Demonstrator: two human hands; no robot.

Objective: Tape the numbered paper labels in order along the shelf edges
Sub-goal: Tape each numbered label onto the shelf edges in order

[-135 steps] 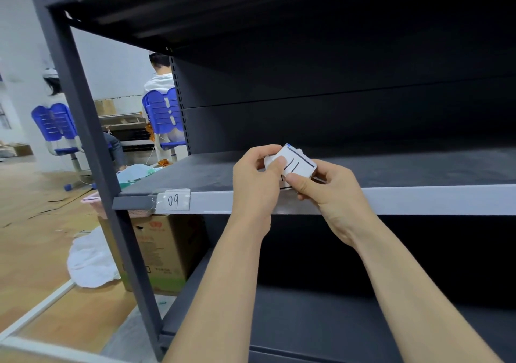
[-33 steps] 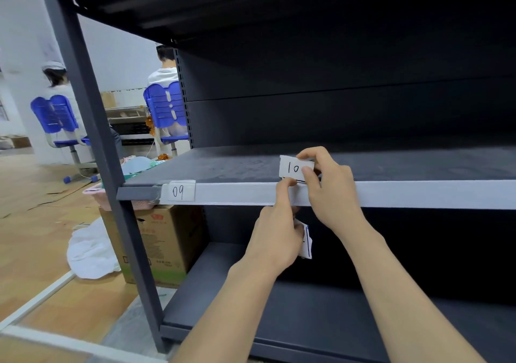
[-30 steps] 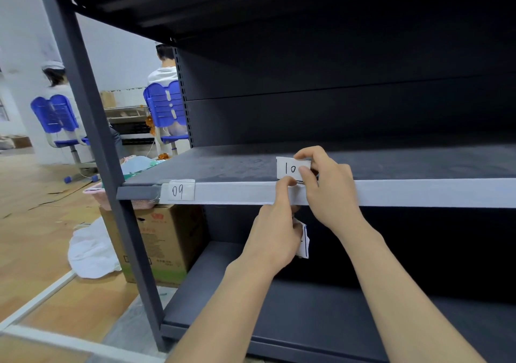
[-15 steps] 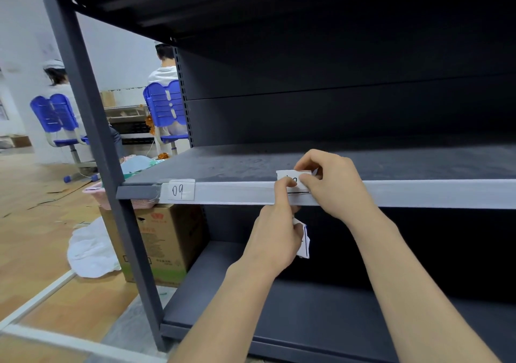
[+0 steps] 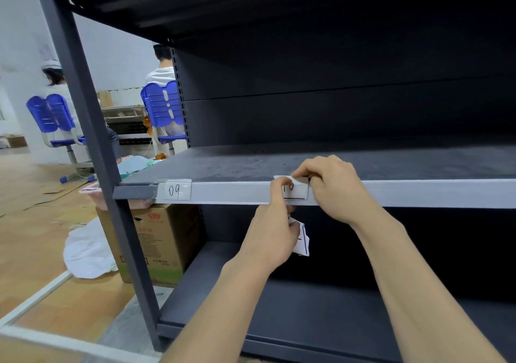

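right hand [image 5: 332,187] pinches right end of white rectangular paper label "10" [image 5: 293,189] flat on smooth pale-grey shelf edge [image 5: 418,194]; left hand [image 5: 272,231] presses its left, gripping spare white paper slips [image 5: 303,241].

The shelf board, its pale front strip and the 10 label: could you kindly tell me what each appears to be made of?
Shelf board: likely painted sheet metal; thin, flat, matte dark grey. Front strip: smooth, pale grey, faint sheen; plastic or painted metal, cannot tell. 10 label: white paper with handwritten ink, apparently under clear glossy tape, like the 09 label.
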